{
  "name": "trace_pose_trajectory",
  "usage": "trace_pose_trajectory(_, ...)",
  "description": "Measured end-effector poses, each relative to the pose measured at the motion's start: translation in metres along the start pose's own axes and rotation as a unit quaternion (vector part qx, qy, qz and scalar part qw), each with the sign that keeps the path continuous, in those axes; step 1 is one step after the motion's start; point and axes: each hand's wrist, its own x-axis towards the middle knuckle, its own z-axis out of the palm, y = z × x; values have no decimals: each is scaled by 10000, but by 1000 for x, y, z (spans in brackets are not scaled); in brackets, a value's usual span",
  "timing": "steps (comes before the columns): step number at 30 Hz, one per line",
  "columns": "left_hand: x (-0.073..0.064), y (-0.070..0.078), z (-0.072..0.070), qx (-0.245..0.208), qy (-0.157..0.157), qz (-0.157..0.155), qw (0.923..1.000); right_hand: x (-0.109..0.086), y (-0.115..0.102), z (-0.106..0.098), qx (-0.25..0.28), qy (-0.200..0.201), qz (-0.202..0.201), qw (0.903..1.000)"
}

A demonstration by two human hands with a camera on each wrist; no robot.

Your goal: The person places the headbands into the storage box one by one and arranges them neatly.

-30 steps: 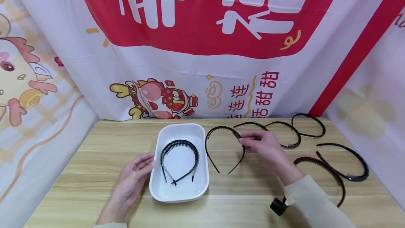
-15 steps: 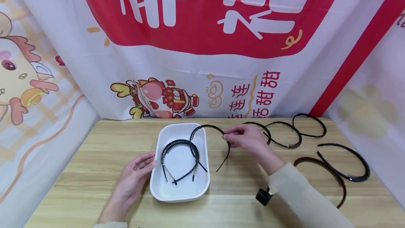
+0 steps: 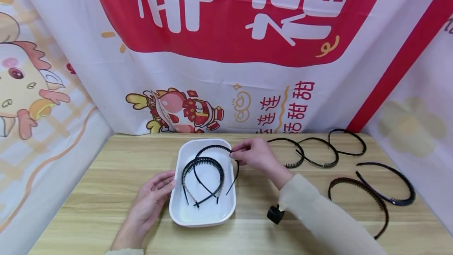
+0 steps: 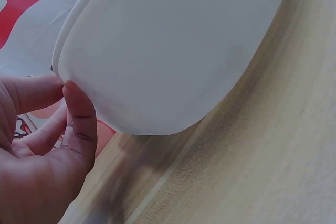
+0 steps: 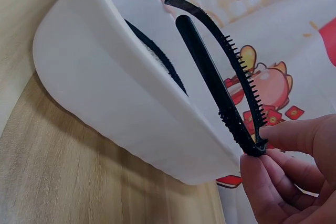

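In the head view, my right hand (image 3: 255,156) pinches a thin black toothed headband (image 3: 212,147) between thumb and fingertips, over the right rim of a white plastic tub (image 3: 203,221). The right wrist view shows this headband (image 5: 201,66) above the tub's wall, small teeth along its inner side. Other dark headbands (image 3: 222,174) lie overlapping inside the tub, one with a beaded strand. My left hand (image 3: 153,199) holds the tub's left side; in the left wrist view its thumb and finger meet at the rim (image 4: 59,59).
On the wooden table (image 3: 116,168), three black headbands lie in a row at the back right, such as the middle one (image 3: 330,163). A brown toothed headband (image 3: 380,204) and a dark one (image 3: 410,190) overlap at right. A printed cloth (image 3: 212,58) hangs behind.
My right hand has lifted the black headband off the table and carried it left, over the tub. My left hand stays at the tub's side.
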Motion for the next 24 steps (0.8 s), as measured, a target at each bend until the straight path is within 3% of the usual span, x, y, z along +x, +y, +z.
trace_pose_trajectory(11, 0, 0, 0, 62, 10, -27, 10000, 6, -4, 17, -67, -30, -199, 9998)
trace_pose_trajectory(24, 1, 0, 0, 42, 26, -25, 10000, 10, -15, 26, -782, 17, -323, 9964)
